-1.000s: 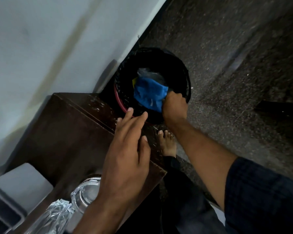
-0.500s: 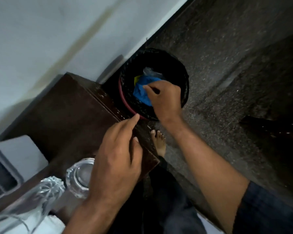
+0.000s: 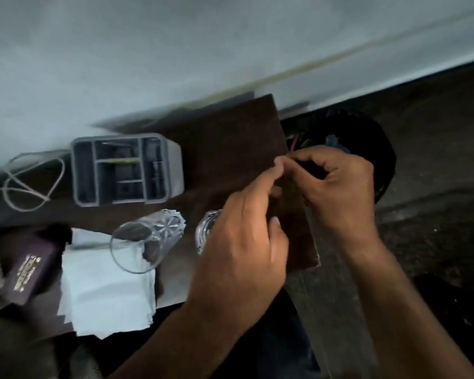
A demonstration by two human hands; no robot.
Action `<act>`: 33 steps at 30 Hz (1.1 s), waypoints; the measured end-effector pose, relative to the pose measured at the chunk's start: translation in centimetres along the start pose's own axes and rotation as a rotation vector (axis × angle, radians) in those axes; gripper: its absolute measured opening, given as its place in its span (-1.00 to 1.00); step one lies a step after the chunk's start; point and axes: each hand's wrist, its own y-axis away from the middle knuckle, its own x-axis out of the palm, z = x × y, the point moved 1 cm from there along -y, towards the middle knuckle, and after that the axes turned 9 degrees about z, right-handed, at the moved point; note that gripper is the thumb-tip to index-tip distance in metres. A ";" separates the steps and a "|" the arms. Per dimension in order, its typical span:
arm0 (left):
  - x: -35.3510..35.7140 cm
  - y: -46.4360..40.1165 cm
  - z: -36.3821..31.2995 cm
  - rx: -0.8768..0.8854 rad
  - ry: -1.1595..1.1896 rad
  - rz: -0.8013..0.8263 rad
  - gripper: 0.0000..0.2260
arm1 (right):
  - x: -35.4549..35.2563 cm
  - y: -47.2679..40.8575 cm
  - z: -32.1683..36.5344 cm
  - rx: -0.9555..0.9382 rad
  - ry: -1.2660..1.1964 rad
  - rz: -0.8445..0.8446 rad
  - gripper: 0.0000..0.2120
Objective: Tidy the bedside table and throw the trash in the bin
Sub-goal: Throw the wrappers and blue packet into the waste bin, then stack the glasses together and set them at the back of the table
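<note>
The dark brown bedside table (image 3: 230, 138) stands against the wall. To its right on the floor is the black bin (image 3: 383, 149), mostly hidden behind my right hand (image 3: 340, 192). That hand is curled over the table's right edge with nothing visible in it. My left hand (image 3: 244, 247) hovers over the table's front right part, fingers pinched, its fingertips touching those of the right hand. On the table are a clear glass (image 3: 148, 239) on its side, a second glass (image 3: 205, 231) half hidden by my left hand, and a white paper sheet (image 3: 104, 285).
A grey compartmented organiser (image 3: 126, 168) stands at the back of the table. A white cable (image 3: 25, 184) is looped to its left. A dark purple book (image 3: 28, 272) with gold print lies at the front left. Dark floor (image 3: 435, 214) extends to the right.
My right hand has drawn back from the bin to the table's edge, without the blue trash. The view has swung left, bringing the organiser, cable, paper and book into sight.
</note>
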 end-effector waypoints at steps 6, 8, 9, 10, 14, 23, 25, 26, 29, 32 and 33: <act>-4.7 4.6 1.2 0.023 0.109 -0.050 -0.48 | 2.6 -1.5 4.2 -0.022 -0.001 0.057 -0.95; -6.3 5.9 2.1 0.022 0.139 -0.089 -0.52 | 4.0 -1.7 5.4 -0.026 0.008 0.105 -0.92; -7.0 6.5 2.6 0.032 0.154 -0.124 -0.55 | 4.8 -1.7 5.9 -0.030 0.019 0.123 -0.92; -7.7 7.0 3.1 0.051 0.161 -0.169 -0.58 | 5.6 -1.9 6.5 -0.036 0.030 0.131 -0.91; -11.4 9.5 5.3 0.141 0.144 -0.423 -0.72 | 7.8 -2.1 8.2 -0.033 0.004 0.143 -0.91; -16.6 5.7 14.4 -0.271 0.492 -0.686 -0.68 | 11.0 -2.0 9.1 0.086 -0.010 0.223 -0.80; -15.6 4.2 16.2 -0.369 0.650 -0.602 -0.68 | 11.4 -2.0 8.5 0.121 0.037 0.207 -0.74; -15.3 3.8 17.2 -0.404 0.688 -0.565 -0.66 | 12.1 -2.0 8.4 0.141 0.066 0.210 -0.73; -13.6 2.9 17.9 -0.444 0.720 -0.431 -0.60 | 12.9 -1.3 7.9 0.219 0.062 0.169 -0.77; -12.5 3.1 18.2 -0.427 0.849 -0.372 -0.57 | 14.4 -0.8 7.2 0.279 0.073 0.181 -0.75; -12.2 3.2 18.1 -0.425 0.856 -0.355 -0.56 | 14.8 -0.9 7.0 0.287 0.085 0.199 -0.78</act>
